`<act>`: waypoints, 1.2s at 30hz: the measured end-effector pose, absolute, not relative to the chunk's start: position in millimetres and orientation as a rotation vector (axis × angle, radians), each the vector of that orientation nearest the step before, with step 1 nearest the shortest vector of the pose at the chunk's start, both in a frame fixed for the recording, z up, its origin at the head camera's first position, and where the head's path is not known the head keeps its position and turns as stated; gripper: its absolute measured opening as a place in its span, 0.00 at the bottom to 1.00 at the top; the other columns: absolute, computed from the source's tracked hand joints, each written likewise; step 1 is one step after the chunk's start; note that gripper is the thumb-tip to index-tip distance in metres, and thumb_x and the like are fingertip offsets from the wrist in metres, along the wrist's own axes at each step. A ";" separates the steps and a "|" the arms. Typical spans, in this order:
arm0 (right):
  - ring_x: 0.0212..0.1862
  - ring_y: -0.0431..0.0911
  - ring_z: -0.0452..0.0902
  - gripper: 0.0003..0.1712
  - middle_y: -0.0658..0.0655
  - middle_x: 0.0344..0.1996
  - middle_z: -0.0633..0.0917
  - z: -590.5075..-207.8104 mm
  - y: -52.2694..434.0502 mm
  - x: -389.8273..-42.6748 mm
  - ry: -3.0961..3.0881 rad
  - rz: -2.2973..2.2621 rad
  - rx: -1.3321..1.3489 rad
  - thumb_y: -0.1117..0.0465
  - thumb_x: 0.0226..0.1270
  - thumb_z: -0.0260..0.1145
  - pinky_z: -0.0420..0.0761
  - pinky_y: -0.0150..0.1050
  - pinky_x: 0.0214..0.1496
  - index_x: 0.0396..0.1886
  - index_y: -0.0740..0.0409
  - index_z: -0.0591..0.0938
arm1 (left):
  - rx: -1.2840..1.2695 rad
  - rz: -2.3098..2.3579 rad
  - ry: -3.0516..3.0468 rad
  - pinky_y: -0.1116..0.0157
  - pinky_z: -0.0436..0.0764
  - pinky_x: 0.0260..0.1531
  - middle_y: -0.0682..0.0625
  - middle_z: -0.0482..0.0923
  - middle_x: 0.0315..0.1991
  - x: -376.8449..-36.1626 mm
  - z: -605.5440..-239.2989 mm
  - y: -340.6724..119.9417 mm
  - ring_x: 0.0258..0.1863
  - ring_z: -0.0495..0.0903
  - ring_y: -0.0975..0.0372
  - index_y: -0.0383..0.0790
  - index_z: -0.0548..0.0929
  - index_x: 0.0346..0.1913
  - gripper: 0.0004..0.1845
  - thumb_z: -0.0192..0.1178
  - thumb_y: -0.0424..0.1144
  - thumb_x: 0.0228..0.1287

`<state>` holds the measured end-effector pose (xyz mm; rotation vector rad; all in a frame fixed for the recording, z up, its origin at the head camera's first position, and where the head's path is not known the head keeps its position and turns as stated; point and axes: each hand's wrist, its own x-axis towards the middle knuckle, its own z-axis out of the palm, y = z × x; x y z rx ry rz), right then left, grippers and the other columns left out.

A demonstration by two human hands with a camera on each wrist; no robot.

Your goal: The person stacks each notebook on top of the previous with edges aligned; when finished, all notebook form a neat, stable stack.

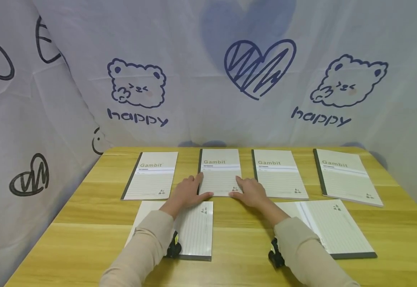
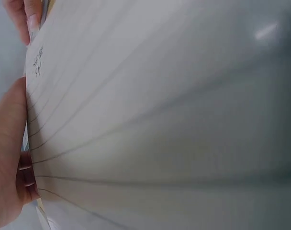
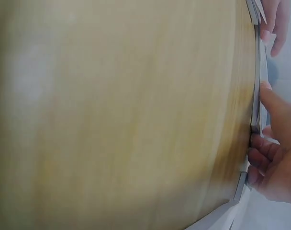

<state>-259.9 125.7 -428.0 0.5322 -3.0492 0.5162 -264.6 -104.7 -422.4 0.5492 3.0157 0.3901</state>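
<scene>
Patterned cloth point(image 1: 194, 99) hangs beyond the counter point(image 1: 240, 243). Left hand point(image 1: 186, 192) and right hand point(image 1: 253, 193), thumbs and forefingers spread, touch the near corners of the far row's second notebook point(image 1: 220, 177) from left, apparently ungripped; light, even pressure from both sides should keep it square.

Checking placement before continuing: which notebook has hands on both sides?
The Gambit notebook second from left in the back row: only it lies between the left hand and right hand.
</scene>
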 end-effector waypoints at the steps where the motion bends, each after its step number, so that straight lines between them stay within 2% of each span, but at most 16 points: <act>1: 0.47 0.60 0.77 0.39 0.68 0.46 0.81 -427.1 125.0 -260.0 -3.062 0.497 0.531 0.45 0.61 0.62 0.77 0.52 0.46 0.63 0.67 0.68 | 0.546 0.379 3.015 0.49 0.73 0.51 0.32 0.70 0.56 -264.8 -422.4 -104.2 0.53 0.73 0.42 0.38 0.57 0.70 0.44 0.51 0.64 0.60; 10: 0.48 0.61 0.76 0.38 0.69 0.46 0.81 -423.9 120.6 -258.2 -3.082 0.442 0.538 0.44 0.62 0.61 0.77 0.52 0.46 0.63 0.66 0.68 | 0.513 0.290 3.019 0.51 0.75 0.50 0.33 0.71 0.57 -269.2 -425.9 -101.2 0.53 0.74 0.44 0.31 0.55 0.70 0.47 0.49 0.66 0.60; 14: 0.47 0.61 0.76 0.38 0.69 0.45 0.81 -424.1 122.1 -257.3 -3.086 0.422 0.524 0.45 0.62 0.61 0.76 0.53 0.46 0.63 0.66 0.69 | 0.580 0.245 3.035 0.52 0.76 0.48 0.33 0.73 0.56 -271.5 -427.0 -96.9 0.51 0.76 0.44 0.31 0.60 0.68 0.45 0.48 0.65 0.61; 21: 0.45 0.61 0.77 0.36 0.69 0.43 0.81 -426.3 120.3 -258.7 -3.064 0.386 0.572 0.46 0.63 0.61 0.77 0.54 0.45 0.62 0.67 0.69 | 0.576 0.304 3.050 0.52 0.77 0.47 0.35 0.76 0.52 -271.3 -426.9 -97.6 0.48 0.78 0.46 0.34 0.65 0.66 0.41 0.51 0.64 0.61; 28: 0.45 0.62 0.77 0.34 0.70 0.43 0.81 -425.8 119.8 -258.1 -3.060 0.373 0.577 0.47 0.63 0.61 0.77 0.54 0.45 0.60 0.68 0.70 | 0.490 0.671 3.038 0.54 0.74 0.53 0.39 0.76 0.55 -270.0 -425.8 -101.1 0.55 0.75 0.48 0.35 0.71 0.62 0.34 0.56 0.57 0.61; 30: 0.45 0.62 0.76 0.34 0.70 0.42 0.81 -425.3 119.5 -257.7 -3.058 0.369 0.577 0.47 0.63 0.60 0.76 0.54 0.45 0.60 0.68 0.70 | 0.438 0.842 3.017 0.56 0.77 0.47 0.39 0.79 0.48 -270.2 -426.0 -102.1 0.47 0.79 0.50 0.34 0.72 0.60 0.30 0.57 0.53 0.62; 32: 0.45 0.62 0.76 0.34 0.70 0.42 0.81 -424.7 119.7 -257.6 -3.059 0.369 0.581 0.47 0.64 0.60 0.76 0.54 0.45 0.60 0.68 0.70 | 0.368 1.063 2.961 0.60 0.78 0.35 0.40 0.80 0.38 -270.7 -425.7 -102.3 0.34 0.79 0.54 0.33 0.73 0.59 0.27 0.59 0.47 0.62; 34: 0.45 0.62 0.76 0.34 0.70 0.43 0.81 -424.6 120.7 -257.9 -3.062 0.372 0.587 0.47 0.64 0.60 0.76 0.54 0.46 0.61 0.68 0.69 | 0.291 1.289 2.872 0.65 0.74 0.24 0.43 0.76 0.28 -271.0 -424.4 -101.9 0.23 0.74 0.59 0.33 0.74 0.58 0.24 0.60 0.41 0.61; 36: 0.46 0.62 0.76 0.35 0.70 0.44 0.81 -424.2 122.4 -258.1 -3.068 0.385 0.594 0.47 0.64 0.60 0.76 0.54 0.48 0.61 0.69 0.69 | 0.240 1.450 2.772 0.70 0.68 0.18 0.47 0.71 0.24 -271.4 -423.5 -100.7 0.17 0.67 0.63 0.32 0.75 0.57 0.21 0.60 0.36 0.61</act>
